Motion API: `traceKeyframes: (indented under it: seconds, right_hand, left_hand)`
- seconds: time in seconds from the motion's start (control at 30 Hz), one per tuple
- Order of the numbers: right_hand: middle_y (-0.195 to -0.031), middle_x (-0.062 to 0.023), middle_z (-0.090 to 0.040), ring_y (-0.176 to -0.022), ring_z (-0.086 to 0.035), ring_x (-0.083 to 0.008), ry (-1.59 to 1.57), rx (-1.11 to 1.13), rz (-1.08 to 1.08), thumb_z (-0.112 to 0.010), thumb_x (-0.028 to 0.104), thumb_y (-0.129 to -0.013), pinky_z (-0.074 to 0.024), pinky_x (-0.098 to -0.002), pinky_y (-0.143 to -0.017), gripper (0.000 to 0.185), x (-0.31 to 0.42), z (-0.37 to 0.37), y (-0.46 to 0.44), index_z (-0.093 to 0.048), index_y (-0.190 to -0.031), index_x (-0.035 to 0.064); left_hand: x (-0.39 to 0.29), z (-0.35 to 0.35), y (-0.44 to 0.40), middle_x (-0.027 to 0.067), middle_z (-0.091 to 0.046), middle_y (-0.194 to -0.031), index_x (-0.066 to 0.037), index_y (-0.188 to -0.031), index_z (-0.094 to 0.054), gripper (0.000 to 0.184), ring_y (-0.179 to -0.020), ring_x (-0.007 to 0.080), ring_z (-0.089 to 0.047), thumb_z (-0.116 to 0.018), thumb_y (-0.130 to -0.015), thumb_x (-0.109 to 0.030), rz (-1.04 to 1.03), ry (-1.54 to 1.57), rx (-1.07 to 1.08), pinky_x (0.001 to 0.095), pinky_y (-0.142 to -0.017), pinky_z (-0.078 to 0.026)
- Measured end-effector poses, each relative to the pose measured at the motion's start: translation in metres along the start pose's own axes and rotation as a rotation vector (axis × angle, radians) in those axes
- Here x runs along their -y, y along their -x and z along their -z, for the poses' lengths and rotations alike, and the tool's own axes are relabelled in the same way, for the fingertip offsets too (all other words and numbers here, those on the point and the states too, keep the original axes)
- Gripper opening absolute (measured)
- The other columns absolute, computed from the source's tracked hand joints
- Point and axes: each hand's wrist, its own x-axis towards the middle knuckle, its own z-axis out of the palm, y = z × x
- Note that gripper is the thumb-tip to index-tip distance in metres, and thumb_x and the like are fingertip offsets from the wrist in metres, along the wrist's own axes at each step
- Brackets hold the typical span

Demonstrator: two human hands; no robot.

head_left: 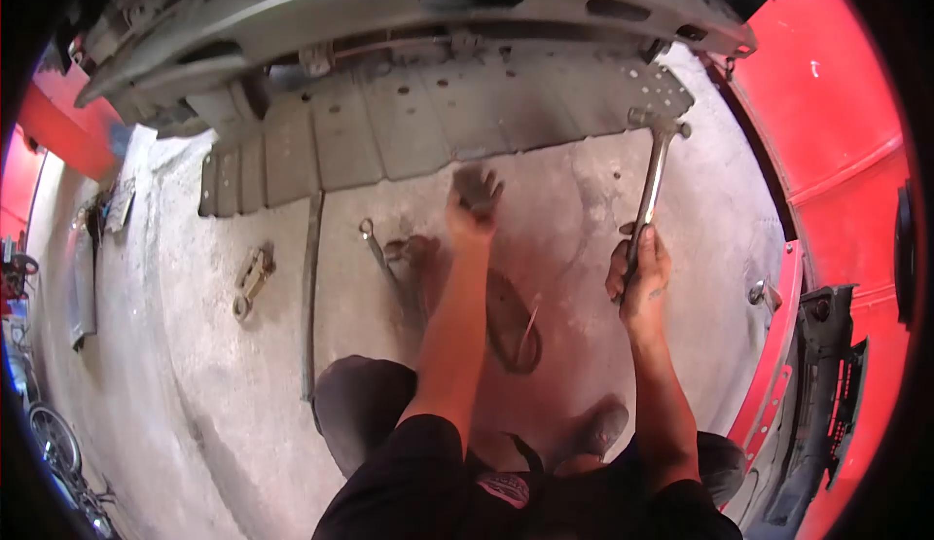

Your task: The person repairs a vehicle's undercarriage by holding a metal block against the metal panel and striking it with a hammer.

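Observation:
My right hand (642,272) grips the dark handle of a hammer (652,180), held upright with its head raised beside the right end of a ribbed metal panel (418,122). My left hand (475,201) reaches forward to the near edge of that panel. Its fingers are spread, the palm looks dark, and I see nothing held in it; whether it touches the panel I cannot tell. Above the panel runs a grey metal beam (379,5) with oval holes.
On the concrete floor (564,248) lie a long thin bar (312,297), a metal clamp (255,282), a wrench-like tool (377,246) and a dark looped strap (513,331). Red panels (827,83) and a black vented part (827,384) stand at right. A bicycle wheel (55,440) shows lower left.

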Motion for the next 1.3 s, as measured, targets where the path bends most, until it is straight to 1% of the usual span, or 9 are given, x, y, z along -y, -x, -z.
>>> traceKeyframes:
  seconds: [0.1, 0.17, 0.3, 0.57, 0.77, 0.9, 1.07, 1.23, 1.3]
  right_hand:
    - [-0.056, 0.0022, -0.039, -0.038, -0.035, -0.0087, 0.034, -0.072, -0.024, -0.044, 0.048, -0.105, -0.0295, -0.0260, -0.035, 0.044, 0.018, 0.022, 0.019, -0.053, -0.102, 0.0055]
    - [-0.054, 0.0022, -0.040, -0.036, -0.037, -0.0091, 0.134, -0.141, 0.069, -0.044, 0.048, -0.105, -0.0296, -0.0266, -0.033, 0.043, 0.020, 0.028, 0.014, -0.055, -0.100, 0.0061]
    - [-0.056, 0.0010, -0.042, -0.037, -0.038, -0.0085, 0.145, -0.029, 0.117, -0.042, 0.044, -0.106, -0.0296, -0.0252, -0.034, 0.043, 0.027, 0.029, 0.017, -0.054, -0.104, 0.0029]
    - [-0.062, -0.0017, -0.044, -0.042, -0.037, -0.0080, 0.160, 0.116, 0.048, -0.044, 0.044, -0.106, -0.0300, -0.0240, -0.036, 0.046, -0.006, -0.007, 0.004, -0.056, -0.105, -0.0003]
    - [-0.062, 0.0015, -0.043, -0.045, -0.037, -0.0056, 0.179, 0.077, 0.031, -0.045, 0.040, -0.107, -0.0305, -0.0228, -0.039, 0.041, -0.014, 0.003, 0.012, -0.056, -0.104, 0.0006]
    - [-0.062, 0.0033, -0.043, -0.045, -0.036, -0.0040, 0.165, 0.055, 0.059, -0.043, 0.040, -0.107, -0.0297, -0.0228, -0.040, 0.041, -0.006, 0.002, 0.031, -0.056, -0.106, 0.0010]
    - [-0.064, 0.0024, -0.047, -0.051, -0.042, -0.0062, 0.412, 0.209, 0.104, -0.046, 0.031, -0.106, -0.0337, -0.0244, -0.047, 0.035, -0.002, -0.018, 0.031, -0.057, -0.119, -0.0007]
    - [-0.065, -0.0002, -0.049, -0.055, -0.041, -0.0075, 0.634, 0.326, 0.255, -0.047, 0.026, -0.106, -0.0349, -0.0260, -0.051, 0.033, -0.001, -0.082, 0.001, -0.054, -0.127, 0.0021]
    - [-0.064, 0.0007, -0.048, -0.054, -0.039, -0.0068, 0.739, 0.366, 0.312, -0.046, 0.028, -0.107, -0.0331, -0.0251, -0.050, 0.034, -0.018, -0.090, -0.013, -0.053, -0.128, 0.0018]
  left_hand:
    - [0.001, -0.023, -0.018, 0.0069, -0.060, -0.135, -0.012, -0.133, -0.056, 0.039, -0.129, 0.0337, -0.051, -0.047, -0.098, -0.028, -0.014, -0.046, -0.033, 0.0574, -0.112, -0.037]
    - [0.015, -0.159, -0.018, 0.0055, -0.061, -0.133, -0.011, -0.130, -0.059, 0.036, -0.122, 0.0273, -0.055, -0.049, -0.100, -0.029, 0.017, 0.205, 0.036, 0.0483, -0.104, -0.046]
    - [0.022, -0.144, -0.045, 0.0048, -0.063, -0.130, -0.010, -0.126, -0.061, 0.035, -0.117, 0.0236, -0.059, -0.051, -0.101, -0.032, 0.053, 0.378, 0.394, 0.0407, -0.101, -0.049]
    - [0.005, -0.102, 0.005, 0.0061, -0.062, -0.131, -0.010, -0.133, -0.056, 0.036, -0.124, 0.0312, -0.057, -0.046, -0.104, -0.029, 0.000, -0.027, 0.264, 0.0518, -0.107, -0.045]
    - [0.000, 0.004, -0.015, 0.0089, -0.058, -0.138, -0.011, -0.138, -0.053, 0.043, -0.133, 0.0347, -0.048, -0.043, -0.101, -0.031, 0.033, 0.094, -0.188, 0.0587, -0.113, -0.033]
    - [0.032, -0.099, -0.022, 0.0076, -0.058, -0.140, -0.012, -0.138, -0.055, 0.045, -0.130, 0.0285, -0.051, -0.048, -0.101, -0.038, 0.019, 0.231, 0.325, 0.0522, -0.112, -0.038]
    - [0.020, -0.137, 0.018, 0.0047, -0.064, -0.127, -0.014, -0.132, -0.058, 0.043, -0.122, 0.0224, -0.057, -0.051, -0.101, -0.043, -0.017, 0.181, 0.267, 0.0453, -0.105, -0.045]
    - [0.014, -0.140, -0.013, 0.0042, -0.062, -0.124, -0.014, -0.132, -0.056, 0.046, -0.117, 0.0243, -0.059, -0.058, -0.098, -0.044, 0.023, 0.150, 0.558, 0.0443, -0.100, -0.050]
    - [0.017, -0.142, -0.005, 0.0057, -0.060, -0.127, -0.014, -0.134, -0.054, 0.049, -0.119, 0.0254, -0.058, -0.062, -0.096, -0.045, 0.048, 0.230, 0.345, 0.0456, -0.099, -0.051]
